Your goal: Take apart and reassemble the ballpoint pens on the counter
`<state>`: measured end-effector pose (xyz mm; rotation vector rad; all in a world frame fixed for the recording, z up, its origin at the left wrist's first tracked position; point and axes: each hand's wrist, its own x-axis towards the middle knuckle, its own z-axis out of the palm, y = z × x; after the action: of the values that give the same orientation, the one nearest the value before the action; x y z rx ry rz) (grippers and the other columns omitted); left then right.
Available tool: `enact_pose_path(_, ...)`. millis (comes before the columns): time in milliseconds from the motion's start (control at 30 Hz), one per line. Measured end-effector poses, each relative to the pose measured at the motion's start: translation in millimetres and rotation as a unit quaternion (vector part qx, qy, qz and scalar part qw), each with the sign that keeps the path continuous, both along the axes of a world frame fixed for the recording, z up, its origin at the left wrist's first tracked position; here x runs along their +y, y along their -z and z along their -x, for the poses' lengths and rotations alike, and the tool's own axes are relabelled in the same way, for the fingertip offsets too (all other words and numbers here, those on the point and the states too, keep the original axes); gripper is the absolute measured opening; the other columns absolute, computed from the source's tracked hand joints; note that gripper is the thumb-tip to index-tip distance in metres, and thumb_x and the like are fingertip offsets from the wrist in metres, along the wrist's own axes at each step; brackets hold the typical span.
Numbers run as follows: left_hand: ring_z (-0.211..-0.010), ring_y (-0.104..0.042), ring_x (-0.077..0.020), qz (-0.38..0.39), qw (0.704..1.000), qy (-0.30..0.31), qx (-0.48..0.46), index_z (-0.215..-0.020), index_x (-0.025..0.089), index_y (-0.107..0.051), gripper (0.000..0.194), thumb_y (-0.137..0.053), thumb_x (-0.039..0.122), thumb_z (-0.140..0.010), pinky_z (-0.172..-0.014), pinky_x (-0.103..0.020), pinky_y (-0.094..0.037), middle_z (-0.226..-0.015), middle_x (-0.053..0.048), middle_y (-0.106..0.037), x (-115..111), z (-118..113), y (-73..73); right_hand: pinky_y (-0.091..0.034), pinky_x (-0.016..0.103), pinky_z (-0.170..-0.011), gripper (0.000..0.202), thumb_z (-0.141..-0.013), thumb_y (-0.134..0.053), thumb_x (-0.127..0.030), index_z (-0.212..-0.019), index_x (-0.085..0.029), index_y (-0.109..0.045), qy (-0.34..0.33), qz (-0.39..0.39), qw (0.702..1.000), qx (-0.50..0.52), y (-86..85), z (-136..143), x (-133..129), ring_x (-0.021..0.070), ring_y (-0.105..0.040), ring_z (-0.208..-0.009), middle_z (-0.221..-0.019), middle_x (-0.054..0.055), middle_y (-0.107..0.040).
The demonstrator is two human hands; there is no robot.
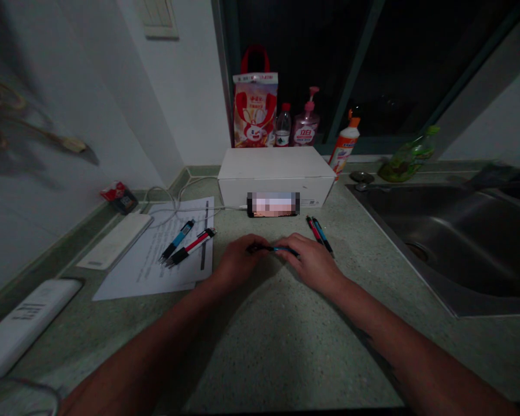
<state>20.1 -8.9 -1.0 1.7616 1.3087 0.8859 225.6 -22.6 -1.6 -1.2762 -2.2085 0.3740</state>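
A blue and black pen [281, 248] lies level between my hands above the counter. My left hand [241, 258] is closed on its dark end, and my right hand [308, 259] pinches the other end. Several pens [191, 247], with blue or red barrels, rest on the printed papers [156, 254] to the left. On the counter right of my right hand lie a red pen [314, 229] and a blue pen [323, 234] side by side. A phone [273, 205] with a cable leans against the white box [277, 173] behind my hands.
The steel sink [450, 237] is at the right. White power bank [115, 240] and white power strip [30, 318] lie left. Behind the box stand a red bag [255, 110], a small bottle [282, 127], a pink pump bottle [305, 124] and an orange-capped bottle [344, 147].
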Motion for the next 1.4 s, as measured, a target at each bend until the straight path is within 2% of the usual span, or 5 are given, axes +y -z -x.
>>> enact_pose_path(200, -0.086, -0.071, -0.0208, 0.006, 1.000, -0.012, -0.002, -0.090, 0.021, -0.072, 0.008, -0.066, 0.024, -0.085, -0.082, -0.036, -0.055, -0.091, -0.004, -0.077, -0.2, 1.4, 1.7, -0.051, 0.035, -0.080, 0.014, -0.097, -0.064, -0.026, -0.110, -0.023, -0.069, 0.033, 0.013, 0.999, -0.014, 0.3, 2.0, -2.3, 0.0236, -0.071, -0.096, -0.103, 0.005, -0.076)
enact_pose_path(467, -0.086, -0.068, -0.0197, -0.041, 0.999, 0.005, 0.018, -0.075, 0.023, -0.070, 0.013, -0.063, 0.012, -0.077, -0.084, -0.036, -0.054, -0.090, -0.004, -0.076, -0.2, 3.0, 2.6, -0.053, 0.036, -0.083, 0.016, -0.102, -0.057, -0.027, -0.106, -0.023, -0.072, 0.010, 0.023, 0.999, -0.037, 0.1, 1.0, -0.3, 0.0238, -0.072, -0.098, -0.103, 0.005, -0.078)
enact_pose_path(833, -0.086, -0.071, -0.0198, 0.000, 1.000, 0.001, -0.026, -0.096, 0.021, -0.068, 0.015, -0.070, 0.025, -0.082, -0.080, -0.034, -0.054, -0.093, -0.005, -0.077, 0.3, 1.5, 6.2, -0.052, 0.034, -0.076, 0.011, -0.098, -0.062, -0.026, -0.107, -0.023, -0.068, 0.004, 0.016, 0.999, -0.036, 2.7, -1.9, 0.2, 0.0224, -0.071, -0.090, -0.099, 0.005, -0.075)
enact_pose_path(933, -0.079, -0.070, -0.0200, 0.008, 1.000, -0.003, 0.002, -0.087, 0.021, -0.069, 0.017, -0.060, 0.034, -0.091, -0.075, -0.033, -0.053, -0.082, -0.004, -0.076, 1.7, 3.2, 3.6, -0.051, 0.034, -0.077, 0.010, -0.099, -0.061, -0.027, -0.105, -0.024, -0.069, 0.003, 0.009, 0.999, -0.043, 0.8, -3.4, 1.3, 0.0227, -0.071, -0.092, -0.099, 0.005, -0.074)
enact_pose_path(1400, -0.083, -0.071, -0.0200, 0.010, 1.000, -0.021, -0.021, -0.092, 0.021, -0.068, 0.009, -0.064, 0.027, -0.087, -0.077, -0.033, -0.055, -0.088, -0.003, -0.076, 0.4, 0.9, 2.2, -0.052, 0.035, -0.079, 0.012, -0.101, -0.060, -0.029, -0.105, -0.024, -0.071, 0.014, 0.018, 0.999, -0.048, -0.7, -1.4, 1.1, 0.0241, -0.072, -0.094, -0.099, 0.005, -0.076)
